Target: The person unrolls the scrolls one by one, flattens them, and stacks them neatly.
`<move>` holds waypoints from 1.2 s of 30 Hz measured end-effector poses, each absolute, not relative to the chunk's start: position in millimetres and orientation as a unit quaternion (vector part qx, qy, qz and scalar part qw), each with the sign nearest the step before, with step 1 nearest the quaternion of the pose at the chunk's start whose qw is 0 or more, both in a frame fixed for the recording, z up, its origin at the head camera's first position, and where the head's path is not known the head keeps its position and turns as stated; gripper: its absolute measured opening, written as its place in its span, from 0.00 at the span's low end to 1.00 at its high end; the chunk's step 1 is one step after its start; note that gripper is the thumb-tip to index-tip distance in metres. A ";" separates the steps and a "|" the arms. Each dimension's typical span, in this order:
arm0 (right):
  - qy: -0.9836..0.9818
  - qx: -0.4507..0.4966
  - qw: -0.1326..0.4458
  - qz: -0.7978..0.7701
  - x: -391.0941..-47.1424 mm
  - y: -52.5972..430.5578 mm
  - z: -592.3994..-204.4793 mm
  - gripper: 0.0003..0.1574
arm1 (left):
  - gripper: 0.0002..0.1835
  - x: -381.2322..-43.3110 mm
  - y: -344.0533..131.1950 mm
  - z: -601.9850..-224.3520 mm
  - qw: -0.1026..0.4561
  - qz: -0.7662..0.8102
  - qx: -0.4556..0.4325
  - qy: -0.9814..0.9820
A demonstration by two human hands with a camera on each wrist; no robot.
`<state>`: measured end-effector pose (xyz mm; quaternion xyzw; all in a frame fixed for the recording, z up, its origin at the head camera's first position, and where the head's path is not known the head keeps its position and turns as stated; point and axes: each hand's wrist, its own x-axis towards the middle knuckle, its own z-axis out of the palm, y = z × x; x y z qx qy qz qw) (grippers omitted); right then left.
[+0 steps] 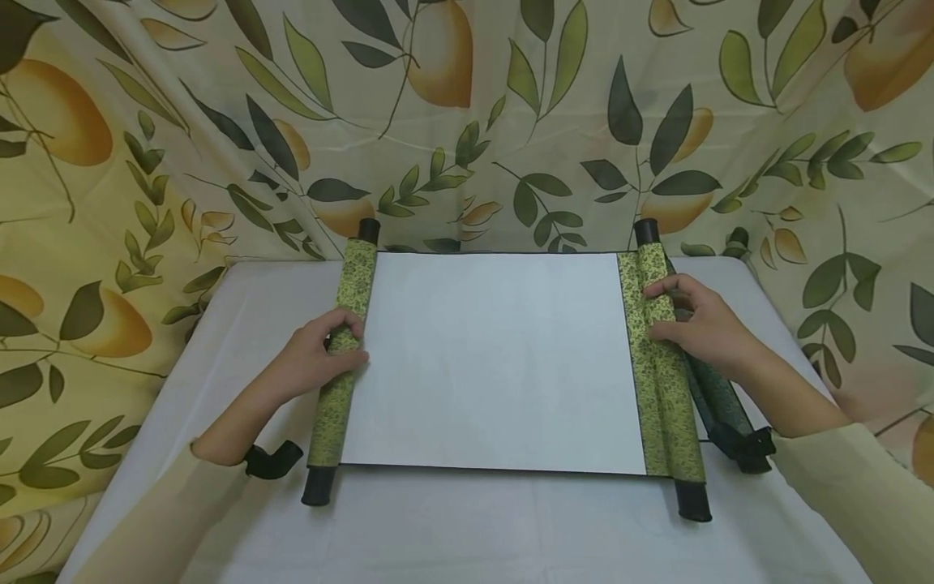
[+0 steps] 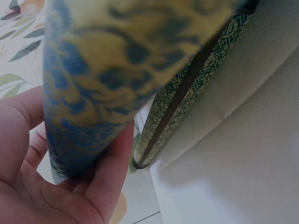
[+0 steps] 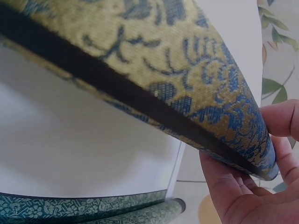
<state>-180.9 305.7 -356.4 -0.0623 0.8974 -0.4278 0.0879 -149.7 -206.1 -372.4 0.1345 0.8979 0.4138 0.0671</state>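
A hanging scroll [image 1: 496, 365] lies unrolled on the table, its middle blank and white. Both its end rollers have yellow-green patterned brocade and black knobs. My left hand [image 1: 310, 357] grips the left roller [image 1: 332, 422], fingers curled over it and thumb at its inner side. On the opposite end, my right hand [image 1: 711, 328] holds the right roller [image 1: 679, 414] between thumb and fingers. Close up, brocade looks gold and blue in the left wrist view [image 2: 117, 70] and the right wrist view, where fingers [image 3: 224, 182] curl under its edge.
A dark green rolled scroll [image 1: 722, 397] lies beneath my right forearm, partly hidden. Green brocade [image 3: 93, 207] also shows in the right wrist view. White cloth covers the table [image 1: 474, 527]. A leaf-and-fruit patterned curtain [image 1: 467, 162] hangs behind and at both sides.
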 end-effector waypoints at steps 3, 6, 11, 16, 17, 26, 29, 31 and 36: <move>0.898 -0.061 0.089 -0.427 -180.8 305.9 -356.4 0.31 | 0.11 -149.0 -206.9 -371.6 0.066 0.414 0.134 0.898; 0.898 -0.057 0.091 -0.426 -180.9 305.6 -356.8 0.31 | 0.11 -148.6 -207.8 -372.2 0.067 0.415 0.136 0.897; 0.897 -0.058 0.094 -0.429 -180.3 303.6 -356.2 0.32 | 0.10 -148.5 -211.0 -375.1 0.066 0.409 0.131 0.901; 0.898 -0.056 0.096 -0.425 -180.3 304.9 -357.2 0.32 | 0.13 -148.0 -213.0 -376.2 0.069 0.393 0.118 0.909; 0.899 -0.055 0.096 -0.424 -180.4 305.4 -357.8 0.33 | 0.13 -147.8 -213.5 -376.3 0.071 0.393 0.117 0.909; 0.900 -0.057 0.091 -0.422 -180.8 305.4 -359.0 0.32 | 0.11 -145.9 -220.9 -376.7 0.075 0.395 0.109 0.909; 0.901 -0.058 0.089 -0.421 -180.3 305.3 -358.8 0.32 | 0.11 -146.1 -221.9 -377.7 0.080 0.402 0.106 0.906; 0.901 -0.058 0.089 -0.420 -179.8 305.8 -359.1 0.32 | 0.13 -146.2 -222.3 -378.1 0.084 0.408 0.105 0.903; 0.899 -0.058 0.091 -0.425 -179.1 307.1 -359.6 0.32 | 0.12 -147.7 -224.7 -379.2 0.067 0.405 0.117 0.904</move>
